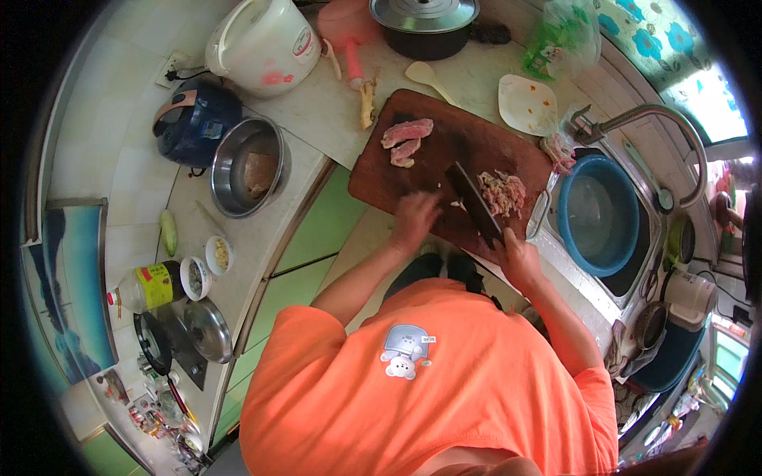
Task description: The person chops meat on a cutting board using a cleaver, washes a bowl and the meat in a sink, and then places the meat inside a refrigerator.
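On the dark wooden cutting board (411,184) lie raw meat pieces (407,134) at the upper left and a pile of cut meat (503,193) at the right. My right hand (519,259) grips the handle of a cleaver (474,201), whose dark blade reaches over the board just left of the pile. My left hand (418,219), blurred, is over the board's near edge, left of the blade; it seems to hold nothing, though its fingers are unclear. A few small bits lie between the hand and the blade.
At the right, a blue basin (598,215) sits in the sink under a curved faucet (655,110). A steel bowl (253,128) holding a meat piece stands left. Behind the board are a white spoon (431,80), ginger-like root (367,104) and a stained white plate (527,98).
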Demonstrator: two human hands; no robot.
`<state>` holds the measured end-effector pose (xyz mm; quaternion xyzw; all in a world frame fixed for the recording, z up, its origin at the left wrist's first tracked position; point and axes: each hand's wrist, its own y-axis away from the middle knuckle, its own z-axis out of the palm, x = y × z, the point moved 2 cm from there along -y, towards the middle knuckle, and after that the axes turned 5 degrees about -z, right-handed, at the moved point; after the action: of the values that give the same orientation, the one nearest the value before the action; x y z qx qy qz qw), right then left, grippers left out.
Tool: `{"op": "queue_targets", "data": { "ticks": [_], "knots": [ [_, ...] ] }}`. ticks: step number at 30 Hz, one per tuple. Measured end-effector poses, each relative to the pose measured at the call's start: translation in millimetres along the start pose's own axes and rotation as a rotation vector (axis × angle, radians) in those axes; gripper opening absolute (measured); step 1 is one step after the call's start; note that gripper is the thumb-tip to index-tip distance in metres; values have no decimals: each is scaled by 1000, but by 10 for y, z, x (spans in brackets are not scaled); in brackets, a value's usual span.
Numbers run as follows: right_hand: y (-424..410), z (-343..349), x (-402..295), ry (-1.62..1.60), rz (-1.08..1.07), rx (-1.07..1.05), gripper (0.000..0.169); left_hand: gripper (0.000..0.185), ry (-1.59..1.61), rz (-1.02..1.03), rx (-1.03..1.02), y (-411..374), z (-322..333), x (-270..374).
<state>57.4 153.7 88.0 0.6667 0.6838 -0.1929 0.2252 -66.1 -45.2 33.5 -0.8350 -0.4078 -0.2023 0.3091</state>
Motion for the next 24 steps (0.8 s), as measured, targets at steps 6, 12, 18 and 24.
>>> {"op": "queue_targets", "data": {
  "ticks": [6, 12, 18, 24],
  "knots": [
    [144, 47, -123, -73, -43, -73, 18, 28, -367, -268, 125, -641, -197, -557],
    [84, 19, 213, -139, 153, -9, 20, 22, -457, -294, -34, -833, -98, -654],
    [17, -222, 297, -405, 441, 42, 21, 17, 80, 53, 32, -1050, -365, -374],
    [85, 95, 567, -392, 356, 163, 23, 21, 890, -839, -608, -825, 88, -355]
  ]
}}
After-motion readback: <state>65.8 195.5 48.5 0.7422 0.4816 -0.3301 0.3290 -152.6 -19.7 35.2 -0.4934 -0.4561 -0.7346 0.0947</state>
